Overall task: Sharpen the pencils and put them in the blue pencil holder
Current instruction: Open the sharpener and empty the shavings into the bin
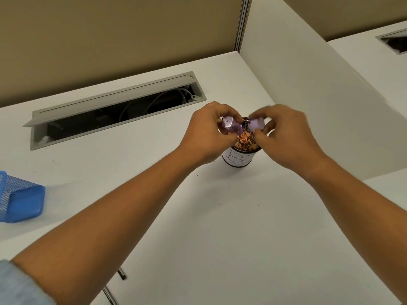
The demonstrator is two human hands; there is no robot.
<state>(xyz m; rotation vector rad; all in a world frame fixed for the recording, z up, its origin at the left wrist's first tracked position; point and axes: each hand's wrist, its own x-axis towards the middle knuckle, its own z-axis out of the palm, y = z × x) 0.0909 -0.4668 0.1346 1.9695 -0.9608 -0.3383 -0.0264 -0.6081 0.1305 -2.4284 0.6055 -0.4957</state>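
Observation:
Both hands hover over a black mesh cup (239, 159) with a white paper label, filled with orange pencil shavings (246, 140). My left hand (207, 130) grips the body of a purple sharpener (231, 126). My right hand (284, 133) pinches the sharpener's separate purple cap (257, 123). The two purple parts are held apart above the cup. The blue mesh pencil holder (19, 198) stands at the far left edge of the desk, partly cut off. No pencil shows in view.
A grey cable tray (114, 106) lies open in the white desk behind the cup, with cables inside. A white partition (308, 102) rises to the right of the cup. A metal desk leg (110, 293) shows below the front edge.

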